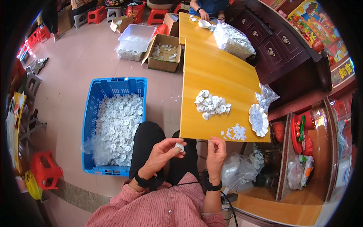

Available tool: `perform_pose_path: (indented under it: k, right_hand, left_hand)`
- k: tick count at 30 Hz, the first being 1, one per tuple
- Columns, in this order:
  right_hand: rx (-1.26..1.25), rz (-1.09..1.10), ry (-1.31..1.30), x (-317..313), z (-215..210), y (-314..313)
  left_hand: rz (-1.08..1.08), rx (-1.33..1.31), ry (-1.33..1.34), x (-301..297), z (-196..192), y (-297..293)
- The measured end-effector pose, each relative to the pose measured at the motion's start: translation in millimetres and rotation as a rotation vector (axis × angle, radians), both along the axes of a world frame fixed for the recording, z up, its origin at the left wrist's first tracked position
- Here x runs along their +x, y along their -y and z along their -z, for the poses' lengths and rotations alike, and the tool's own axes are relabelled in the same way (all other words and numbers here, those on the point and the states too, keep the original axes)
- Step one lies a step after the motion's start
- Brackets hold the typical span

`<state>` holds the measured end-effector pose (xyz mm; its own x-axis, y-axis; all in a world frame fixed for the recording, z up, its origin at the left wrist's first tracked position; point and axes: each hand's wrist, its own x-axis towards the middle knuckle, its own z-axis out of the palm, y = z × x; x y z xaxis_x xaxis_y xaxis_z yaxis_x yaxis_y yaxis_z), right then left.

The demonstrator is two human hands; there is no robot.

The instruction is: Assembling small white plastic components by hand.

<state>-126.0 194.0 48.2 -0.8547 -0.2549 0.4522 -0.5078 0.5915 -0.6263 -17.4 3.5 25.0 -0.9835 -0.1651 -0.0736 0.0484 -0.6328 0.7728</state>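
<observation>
White plastic forms the small round piece (179,147) pinched in the left hand (163,153) over the black-trousered lap (149,135); loosening could drop it. The right hand's (216,158) fingertips look together, contents unclear; a careless reach might sweep tiny white bits (238,132) off the yellow wooden table (223,72).

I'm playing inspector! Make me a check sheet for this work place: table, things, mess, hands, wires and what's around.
Surface: yellow table, with a white pile on it.
Things: small bits near the table's edge; bowl of bits; blue crate of white parts.
Clutter: clear bag beside the bowl.
Hands: left hand pinches a white disc; right hand, hold unclear.
Cables: black cable near the right forearm.
Surroundings: red stool; dark cabinet; co-worker's hand.
</observation>
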Motion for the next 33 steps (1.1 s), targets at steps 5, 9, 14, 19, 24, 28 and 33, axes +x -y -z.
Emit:
perform_pose_path:
  k: [5,9,14,19,24,28,33]
  right_hand:
    - [-0.479,-0.256,0.623,24,-28,19]
    - [-0.466,-0.341,0.620,34,-27,32]
    - [-0.280,-0.308,0.460,35,-25,38]
    - [-0.309,-0.194,0.336,39,-24,47]
    - [-0.061,-0.132,0.065,45,-34,52]
    - [-0.035,-0.148,0.030,45,-33,52]
    - [-0.029,-0.201,0.031,45,-32,49]
  left_hand:
    - [0.077,-0.095,-0.049,-6,-7,-7]
    - [0.092,-0.161,-0.121,-5,-7,-8]
    - [0.067,-0.200,-0.137,0,-7,-7]
    - [0.083,-0.180,-0.122,0,-7,-7]
    - [0.088,-0.040,-0.105,0,-3,-6]
    - [0.088,-0.019,-0.092,0,-3,-6]
    - [0.086,-0.018,-0.070,0,-5,-5]
